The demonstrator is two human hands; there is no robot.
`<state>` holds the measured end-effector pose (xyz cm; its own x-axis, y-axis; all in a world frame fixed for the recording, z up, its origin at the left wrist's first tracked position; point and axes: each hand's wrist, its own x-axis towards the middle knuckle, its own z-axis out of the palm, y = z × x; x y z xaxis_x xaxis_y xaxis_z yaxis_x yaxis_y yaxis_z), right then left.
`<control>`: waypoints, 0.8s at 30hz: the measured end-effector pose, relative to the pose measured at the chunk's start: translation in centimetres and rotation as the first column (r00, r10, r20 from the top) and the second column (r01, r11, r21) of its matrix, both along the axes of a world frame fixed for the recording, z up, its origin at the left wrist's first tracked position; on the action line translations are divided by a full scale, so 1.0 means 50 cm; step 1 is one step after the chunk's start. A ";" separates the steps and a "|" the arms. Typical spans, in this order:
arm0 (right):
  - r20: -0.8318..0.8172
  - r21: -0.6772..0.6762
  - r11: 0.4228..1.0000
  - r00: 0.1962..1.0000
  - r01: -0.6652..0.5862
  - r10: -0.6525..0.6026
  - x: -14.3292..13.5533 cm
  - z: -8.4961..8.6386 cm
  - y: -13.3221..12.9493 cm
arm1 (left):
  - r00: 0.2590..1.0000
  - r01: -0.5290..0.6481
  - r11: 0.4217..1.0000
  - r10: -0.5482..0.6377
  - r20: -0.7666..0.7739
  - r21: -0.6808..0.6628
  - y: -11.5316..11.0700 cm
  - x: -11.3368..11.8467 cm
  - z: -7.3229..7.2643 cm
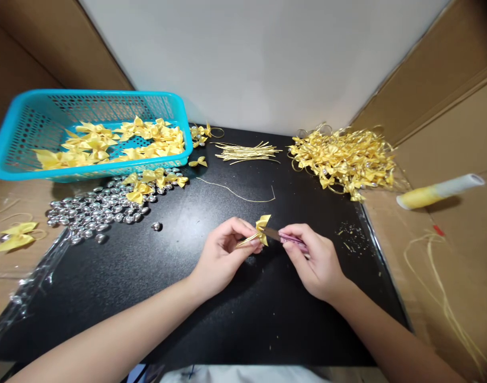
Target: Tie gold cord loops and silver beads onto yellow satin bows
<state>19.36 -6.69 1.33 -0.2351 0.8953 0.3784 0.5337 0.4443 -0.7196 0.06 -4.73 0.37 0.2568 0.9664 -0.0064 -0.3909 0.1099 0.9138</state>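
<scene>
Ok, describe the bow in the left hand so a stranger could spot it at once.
Find the black table, then the left hand above its middle. Pinched there is a yellow bow, with the pink-handled tool in the right hand pointing at it. Unlike the other bows, it is held.

Bare arms, both. Left forearm (119,332) slants in from lower left; right forearm (391,327) from lower right. Left hand (223,258): thumb (242,252) and bent index finger (239,226) in a firm pinch. Right hand (317,260): also pinching, thumb below forefinger (298,230), remaining fingers mostly hidden. Hands face each other, near, not touching. Wrists roughly straight.
</scene>
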 end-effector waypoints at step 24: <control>0.115 0.009 1.000 0.993 0.024 -0.025 0.004 0.005 0.002 | 0.990 -0.002 0.997 -0.009 -0.143 -0.076 0.005 -0.005 0.003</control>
<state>19.56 -6.56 1.58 -0.2552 0.8986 0.3568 0.6234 0.4350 -0.6497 -0.21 -4.46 0.54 0.2513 0.9609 -0.1163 -0.2560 0.1818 0.9494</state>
